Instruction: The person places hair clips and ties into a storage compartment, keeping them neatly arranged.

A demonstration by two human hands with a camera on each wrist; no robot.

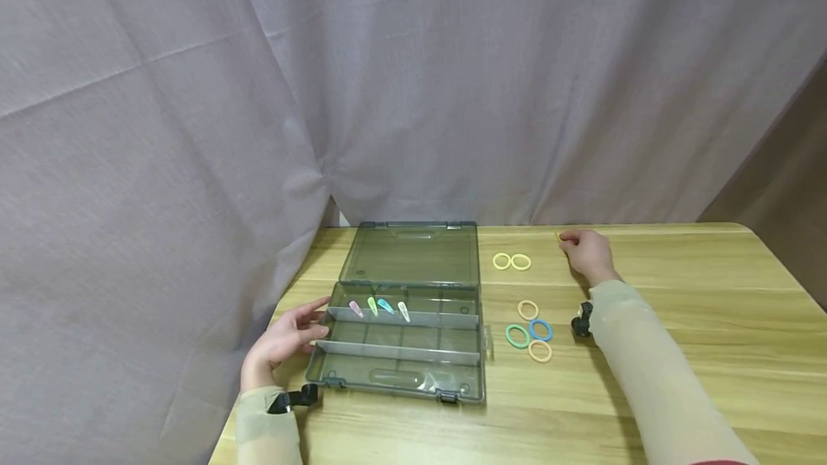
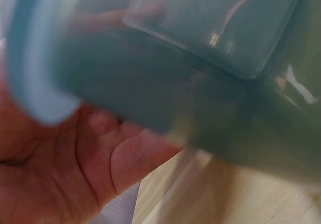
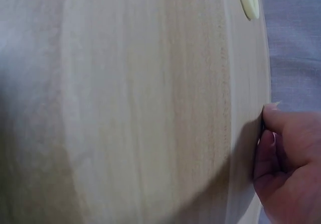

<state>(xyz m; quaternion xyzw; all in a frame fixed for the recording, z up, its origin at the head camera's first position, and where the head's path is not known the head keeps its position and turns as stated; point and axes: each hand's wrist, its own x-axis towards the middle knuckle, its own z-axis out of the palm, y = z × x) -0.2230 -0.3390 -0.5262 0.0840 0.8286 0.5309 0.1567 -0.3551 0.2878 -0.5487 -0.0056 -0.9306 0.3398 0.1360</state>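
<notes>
My left hand [image 1: 284, 339] lies along the left side of an open, see-through grey-green divider box [image 1: 395, 382], thumb and fingers touching its wall. Up close in the left wrist view, the box wall [image 2: 125, 78] covers part of that hand. Several snap hair clips, including a pink one [image 1: 356, 308], a blue one [image 1: 385, 306] and a white one [image 1: 403, 311], lie across the rear compartment. Near the table's far edge, my right hand [image 1: 589, 253] pinches a small yellow thing [image 1: 558, 237]; the fingertips hide most of it, and I cannot tell its kind.
Two pale yellow rings [image 1: 520, 262] lie right of the raised lid [image 1: 413, 253]. Nearer, a green ring [image 1: 517, 336], a blue ring [image 1: 540, 330] and two orange rings [image 1: 540, 351] lie beside the box. A grey curtain [image 1: 439, 92] hangs behind the wooden table [image 1: 711, 307].
</notes>
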